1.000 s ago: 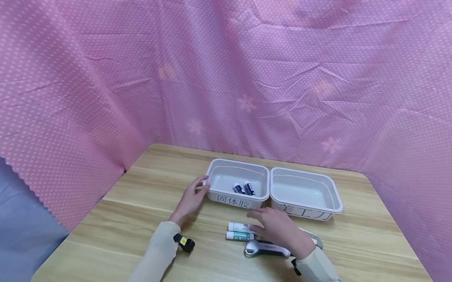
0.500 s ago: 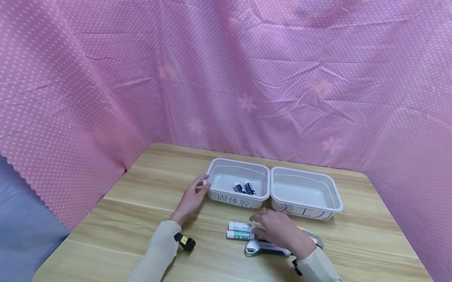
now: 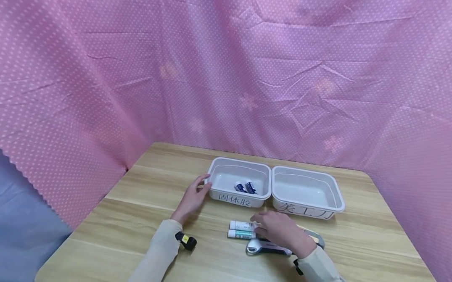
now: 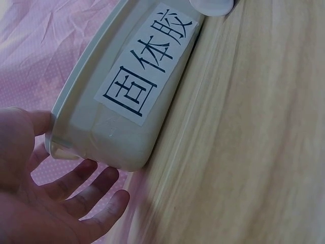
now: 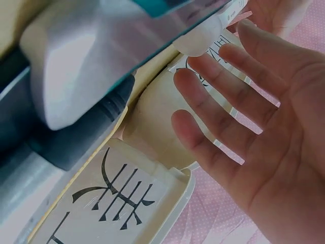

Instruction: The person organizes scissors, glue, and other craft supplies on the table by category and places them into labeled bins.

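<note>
- White plastic bins, the left bin [image 3: 244, 162] and the right bin [image 3: 304, 171], stand side by side at the back of the counter [image 3: 205, 262]; their written labels [image 3: 306, 210] face the person, presumably so that each can be read from the front.
- Left hand [image 3: 191, 198], fingers relaxed and apart, rests against the left bin's outer corner and rim; the contact probably steadies the bin.
- Two blue glue sticks [image 3: 251, 187] lie inside the left bin, toward its right side, agreeing with the characters for solid glue on its front.
- Right hand [image 3: 280, 229], fingers spread and slightly bent, grips nothing visible; it hovers over the loose items, palm down.
- White glue stick [image 3: 240, 225] and green-labelled glue stick [image 3: 241, 234]: parallel on the counter, just left of the right hand's fingertips, far ends partly hidden by it. Whether a fingertip touches either cannot be told.
- White-and-dark cutter [image 3: 268, 247]: on the near side of the right hand. Yellow-and-grey cutter [image 3: 314, 236]: beyond its wrist, partly covered.
</note>
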Available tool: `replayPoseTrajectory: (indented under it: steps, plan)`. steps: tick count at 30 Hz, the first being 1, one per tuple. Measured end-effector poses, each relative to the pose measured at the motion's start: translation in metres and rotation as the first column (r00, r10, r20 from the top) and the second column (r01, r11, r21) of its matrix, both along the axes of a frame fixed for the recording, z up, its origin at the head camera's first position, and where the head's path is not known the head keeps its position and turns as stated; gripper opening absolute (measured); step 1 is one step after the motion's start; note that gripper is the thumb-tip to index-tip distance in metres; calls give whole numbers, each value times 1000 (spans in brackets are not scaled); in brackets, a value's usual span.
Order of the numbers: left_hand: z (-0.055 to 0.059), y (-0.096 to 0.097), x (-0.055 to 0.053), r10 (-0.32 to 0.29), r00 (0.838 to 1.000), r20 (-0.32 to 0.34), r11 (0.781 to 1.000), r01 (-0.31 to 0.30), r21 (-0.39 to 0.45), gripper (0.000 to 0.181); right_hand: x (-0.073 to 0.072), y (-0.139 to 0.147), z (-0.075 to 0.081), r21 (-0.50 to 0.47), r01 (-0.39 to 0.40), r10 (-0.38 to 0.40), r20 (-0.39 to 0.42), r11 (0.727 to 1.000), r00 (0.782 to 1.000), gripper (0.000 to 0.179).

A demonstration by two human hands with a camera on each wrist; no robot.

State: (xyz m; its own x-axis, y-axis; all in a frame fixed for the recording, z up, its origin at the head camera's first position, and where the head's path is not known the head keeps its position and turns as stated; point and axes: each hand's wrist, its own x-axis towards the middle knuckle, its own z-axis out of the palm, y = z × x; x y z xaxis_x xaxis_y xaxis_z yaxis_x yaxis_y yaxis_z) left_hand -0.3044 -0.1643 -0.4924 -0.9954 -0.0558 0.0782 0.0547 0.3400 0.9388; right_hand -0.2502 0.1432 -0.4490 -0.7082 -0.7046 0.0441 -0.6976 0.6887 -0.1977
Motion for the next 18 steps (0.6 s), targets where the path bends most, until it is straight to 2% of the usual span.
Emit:
replayPoseTrajectory:
  steps: [9,18]
  plan:
    - [0,-1,0,-4,1000,-7,1000,4,-1,51,0,0,-3,-4,-26,25,-54,1000,998,27]
    - [1,0,0,-3,1000,-21,1000,3,1,49,1,-1,-4,-6,-19,18,-37,1000,999,25]
